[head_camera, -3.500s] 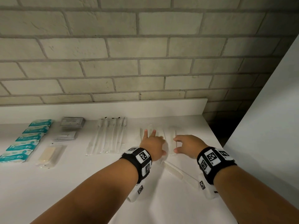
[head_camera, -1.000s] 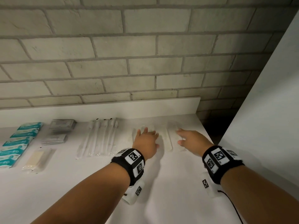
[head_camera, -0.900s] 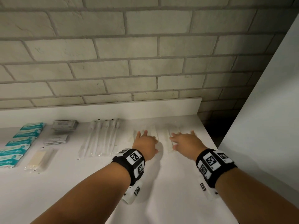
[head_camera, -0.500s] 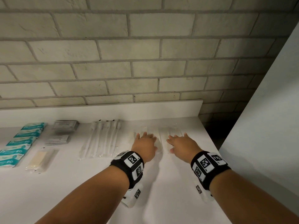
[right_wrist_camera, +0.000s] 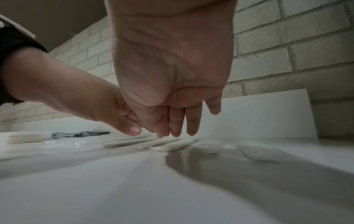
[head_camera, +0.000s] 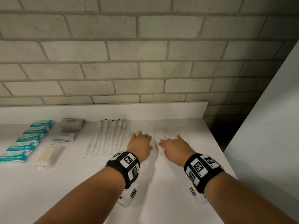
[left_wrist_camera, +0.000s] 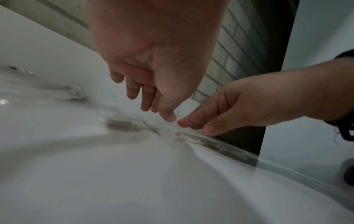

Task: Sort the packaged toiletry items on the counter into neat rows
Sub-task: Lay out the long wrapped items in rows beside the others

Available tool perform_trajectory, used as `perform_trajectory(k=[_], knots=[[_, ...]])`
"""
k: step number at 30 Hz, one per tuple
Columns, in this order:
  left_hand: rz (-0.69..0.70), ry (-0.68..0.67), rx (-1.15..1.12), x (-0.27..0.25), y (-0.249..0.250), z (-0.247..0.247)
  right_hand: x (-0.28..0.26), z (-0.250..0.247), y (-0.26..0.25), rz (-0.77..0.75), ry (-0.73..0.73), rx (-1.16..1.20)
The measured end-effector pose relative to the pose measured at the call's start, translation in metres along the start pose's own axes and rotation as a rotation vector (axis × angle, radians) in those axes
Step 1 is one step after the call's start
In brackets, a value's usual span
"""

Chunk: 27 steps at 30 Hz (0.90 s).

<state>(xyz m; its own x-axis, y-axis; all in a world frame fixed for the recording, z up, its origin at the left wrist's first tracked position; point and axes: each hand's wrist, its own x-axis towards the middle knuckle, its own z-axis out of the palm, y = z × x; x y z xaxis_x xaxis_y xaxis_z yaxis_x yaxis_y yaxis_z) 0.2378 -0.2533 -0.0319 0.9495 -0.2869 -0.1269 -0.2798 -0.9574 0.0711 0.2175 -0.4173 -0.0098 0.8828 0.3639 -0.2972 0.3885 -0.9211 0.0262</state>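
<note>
Both hands are flat, palms down, over the row of clear-wrapped white packets (head_camera: 168,135) at the right end of the white counter (head_camera: 80,183). Left hand (head_camera: 140,143) has straight, slightly spread fingers (left_wrist_camera: 134,89) pointing at the back wall; it holds nothing, and its thumb tip reaches down to the packets. Right hand (head_camera: 175,147) is just beside it, fingers (right_wrist_camera: 191,125) stretched out and relaxed, tips on or just above the wrappers, gripping nothing. The thumbs nearly meet in the wrist views; whether they touch is unclear.

Left of the hands is a row of long wrapped toothbrushes (head_camera: 106,138), lying side by side front to back. Further left are two stacks of grey sachets (head_camera: 71,124), one behind the other. A clear pack with a beige item (head_camera: 48,156) sits in front of them. Teal-and-white packets (head_camera: 27,140) run in an overlapping line at the far left edge. A brick wall (head_camera: 145,54) stands behind the counter.
</note>
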Motion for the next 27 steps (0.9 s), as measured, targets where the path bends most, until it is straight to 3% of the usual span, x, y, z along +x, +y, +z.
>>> perform_trajectory(k=[2,5,27], knots=[[-0.05,0.022,-0.004,-0.002,-0.01,-0.001,0.001,0.0,-0.009,-0.024,0.026,0.048],[-0.123,-0.078,0.018,-0.007,-0.024,0.0,0.005,0.003,-0.025,-0.075,-0.046,-0.009],[-0.079,-0.109,-0.12,-0.022,-0.028,0.0,0.01,-0.002,-0.028,-0.079,-0.154,-0.08]])
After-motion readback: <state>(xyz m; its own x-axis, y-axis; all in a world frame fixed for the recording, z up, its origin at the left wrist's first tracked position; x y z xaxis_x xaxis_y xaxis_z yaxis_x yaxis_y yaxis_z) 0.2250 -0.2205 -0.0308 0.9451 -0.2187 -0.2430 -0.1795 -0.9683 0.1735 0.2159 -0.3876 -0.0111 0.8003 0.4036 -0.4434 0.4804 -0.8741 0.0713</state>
